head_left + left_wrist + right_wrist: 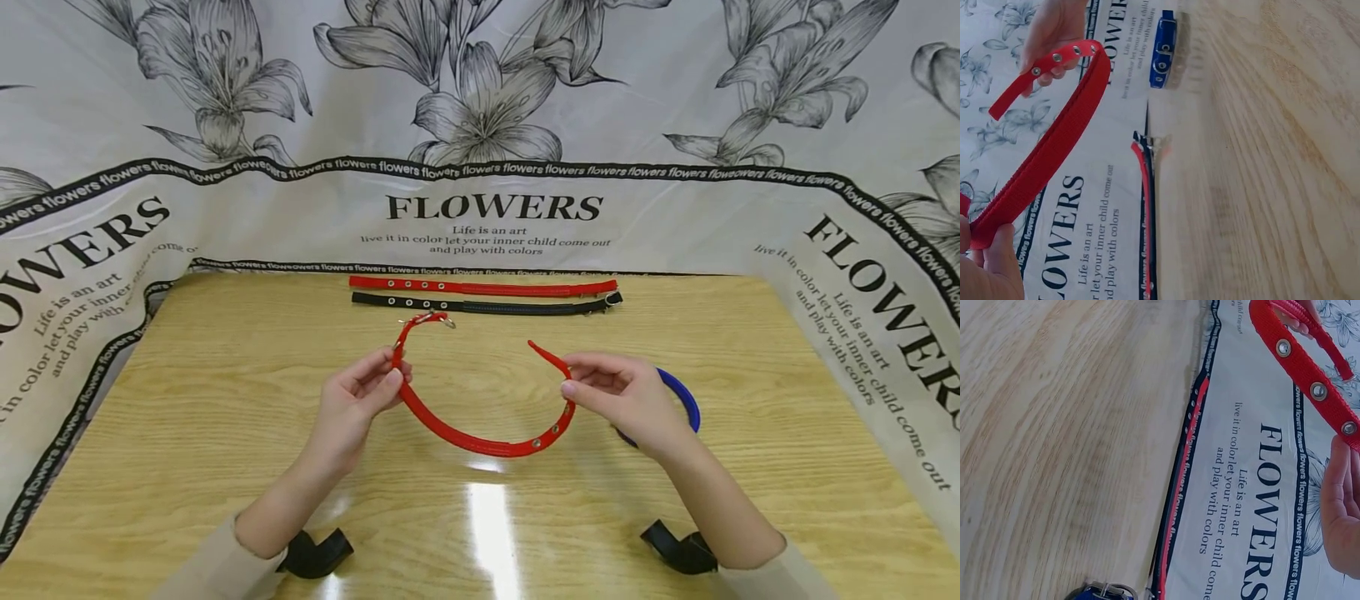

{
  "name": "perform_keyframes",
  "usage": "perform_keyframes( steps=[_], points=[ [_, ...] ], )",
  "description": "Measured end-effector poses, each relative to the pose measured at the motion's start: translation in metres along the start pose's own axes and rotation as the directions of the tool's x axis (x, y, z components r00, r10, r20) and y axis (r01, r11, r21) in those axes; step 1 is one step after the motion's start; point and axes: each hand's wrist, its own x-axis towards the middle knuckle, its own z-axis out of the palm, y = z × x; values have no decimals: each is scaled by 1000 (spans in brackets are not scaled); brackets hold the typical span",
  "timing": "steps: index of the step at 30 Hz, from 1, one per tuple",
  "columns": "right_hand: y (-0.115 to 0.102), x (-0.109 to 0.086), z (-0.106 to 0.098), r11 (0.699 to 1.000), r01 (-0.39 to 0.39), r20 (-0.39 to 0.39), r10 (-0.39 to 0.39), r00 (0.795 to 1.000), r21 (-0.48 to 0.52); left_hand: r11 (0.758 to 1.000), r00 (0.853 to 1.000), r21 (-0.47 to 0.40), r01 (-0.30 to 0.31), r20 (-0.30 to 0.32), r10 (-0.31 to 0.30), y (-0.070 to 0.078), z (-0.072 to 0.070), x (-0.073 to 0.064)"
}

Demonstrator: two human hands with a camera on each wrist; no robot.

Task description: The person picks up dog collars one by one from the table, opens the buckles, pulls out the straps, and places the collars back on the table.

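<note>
A red pet collar (480,446) hangs in an open curve between the two hands, above the table. My left hand (356,400) pinches it near the end with the metal buckle (429,317). My right hand (626,396) pinches the other end, where several metal eyelets (1318,391) run along the strap and the plain tip (543,352) sticks up past the fingers. In the left wrist view the thumb presses the flat of the red collar (1054,153). Behind my right hand a blue collar (686,400), closed in a loop, is partly hidden.
Along the table's far edge a second red collar (525,289) and a black collar (517,307) lie straight, side by side. A white flower-printed cloth (495,242) hangs at the back and sides of the wooden table (225,375). Black straps (318,557) show beside the wrists.
</note>
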Motion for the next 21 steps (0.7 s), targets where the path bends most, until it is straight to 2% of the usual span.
perform_keyframes(
  steps=[7,12,16,21],
  points=[
    [-2,1,-4,1000,-20,-32,21,999,17,999,1000,41,-11,-10,12,-5,0,4],
    [-4,2,-7,1000,-6,-78,8,997,23,996,999,77,-52,0,53,-5,-3,6],
    [-3,2,-10,997,35,-105,-27,994,67,986,996,145,-86,-1,87,-4,-7,5],
    [-2,2,-13,987,100,-124,-84,989,128,985,997,158,-71,-13,74,-2,-9,5]
  ],
)
